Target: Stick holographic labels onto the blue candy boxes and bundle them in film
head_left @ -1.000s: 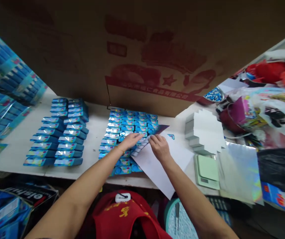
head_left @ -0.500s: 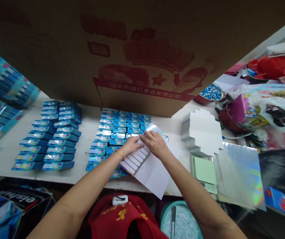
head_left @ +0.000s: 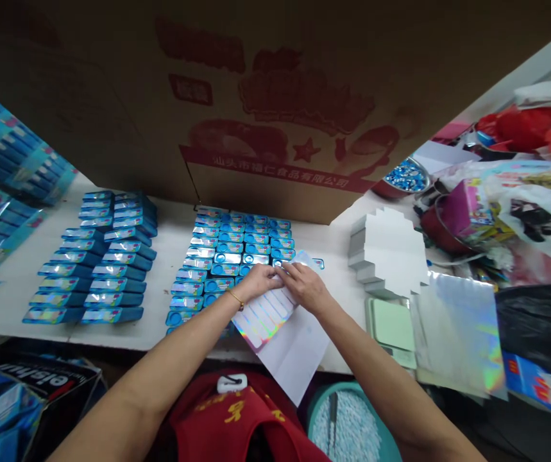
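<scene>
My left hand (head_left: 258,282) is closed, its fingertips pinched at the upper edge of a shiny sticker sheet (head_left: 266,319) with long pale label strips. Beside it, my right hand (head_left: 305,287) bends its fingers over the same edge, the two hands' fingertips almost meeting. What exactly lies between the fingertips is too small to make out. Under the sheet spreads a larger white paper (head_left: 297,356), which overhangs the table's front edge. Rows of small blue packs (head_left: 229,247) lie just behind and left of my hands, partly covered by them.
Stacked blue packs (head_left: 118,269) stand at left. A large cardboard box (head_left: 265,115) rises behind. To the right are white die-cut cards (head_left: 393,250), a pale green scale (head_left: 393,326) and shiny sheets (head_left: 462,333). A teal tub (head_left: 347,423) of small pellets stands below the table's front.
The sticker sheet has tilted, now showing rainbow glare, and the white paper has shifted toward me. Both hands have dropped slightly nearer, with their fingertips still together at the sheet's upper edge.
</scene>
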A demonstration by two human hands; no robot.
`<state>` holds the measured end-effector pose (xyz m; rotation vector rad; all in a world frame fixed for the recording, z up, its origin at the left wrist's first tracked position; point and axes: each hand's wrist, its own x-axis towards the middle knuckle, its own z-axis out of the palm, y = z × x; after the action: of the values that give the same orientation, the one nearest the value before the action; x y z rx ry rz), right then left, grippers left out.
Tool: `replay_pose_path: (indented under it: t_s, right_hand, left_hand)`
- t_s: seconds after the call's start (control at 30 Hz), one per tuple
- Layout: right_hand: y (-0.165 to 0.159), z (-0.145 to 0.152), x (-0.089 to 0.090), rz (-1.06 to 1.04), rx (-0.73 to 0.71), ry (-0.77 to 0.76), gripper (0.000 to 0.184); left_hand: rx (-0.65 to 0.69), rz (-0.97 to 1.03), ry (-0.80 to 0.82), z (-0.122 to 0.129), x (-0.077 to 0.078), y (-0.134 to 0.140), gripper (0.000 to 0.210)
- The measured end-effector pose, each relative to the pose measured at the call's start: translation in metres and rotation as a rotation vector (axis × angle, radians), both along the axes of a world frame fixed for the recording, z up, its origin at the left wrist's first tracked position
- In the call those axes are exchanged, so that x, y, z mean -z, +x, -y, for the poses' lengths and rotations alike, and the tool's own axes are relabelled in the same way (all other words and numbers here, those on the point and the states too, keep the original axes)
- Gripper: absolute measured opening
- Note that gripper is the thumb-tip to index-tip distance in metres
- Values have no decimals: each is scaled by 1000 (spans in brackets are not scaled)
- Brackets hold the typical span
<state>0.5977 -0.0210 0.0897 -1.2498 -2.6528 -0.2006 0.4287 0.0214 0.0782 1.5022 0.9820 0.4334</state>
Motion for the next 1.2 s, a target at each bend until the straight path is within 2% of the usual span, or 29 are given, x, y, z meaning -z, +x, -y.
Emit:
replay_pose_path:
  t_s: [0.17, 0.27, 0.33, 0.43, 0.53, 0.6, 0.63, 0.7, 0.77, 0.83, 0.93, 1.03, 1.1, 1.2]
  right_hand:
    - [4, 0, 8, -52, -60, -29, 33]
    - [9, 3, 12, -46, -74, -35, 31]
    - [10, 7, 8, -50, -49, -36, 28]
    - [5, 19, -18, -93, 64, -66, 22]
    - [-12, 34, -58, -255, 256, -203, 17]
    - [-28, 43, -79, -450, 382, -360, 15]
    - [-37, 46, -85, -567, 442, -451, 14]
    - [-56, 50, -88, -819, 553, -667, 15]
    - [-76, 53, -83, -1077, 633, -897, 17]
    - [-98, 56, -73, -1294, 645, -1083, 19]
    - [-134, 66, -57, -1448, 638, -1234, 22]
    - [-175, 77, -36, -1468, 762, -1248, 25]
    - [-203, 82, -18, -1454, 815, -1186, 25]
    - [-236, 81, 10, -1350, 813, -1068, 25]
  left_hand:
    - [-74, 49, -147, 5, -2, -2, 25]
    - [-64, 59, -185, 6, 0, -5, 25]
    - [-45, 48, -190, 3, 3, -6, 25]
    - [-51, -60, -58, -8, 11, -9, 19]
    - [-179, -194, 187, -16, 13, -18, 19]
    - [-294, -173, 281, -11, 7, -30, 24]
    - [-338, -118, 274, -5, 2, -38, 26]
    - [-374, 49, 156, 14, -11, -58, 32]
    - [-346, 216, -50, 37, -24, -83, 38]
    - [-351, 304, -192, 59, -32, -109, 40]
    - [-535, 306, -272, 81, -33, -145, 38]
    - [-729, 251, -277, 96, -25, -180, 34]
    - [-803, 210, -264, 104, -16, -202, 38]
    - [-879, 144, -225, 113, 4, -228, 43]
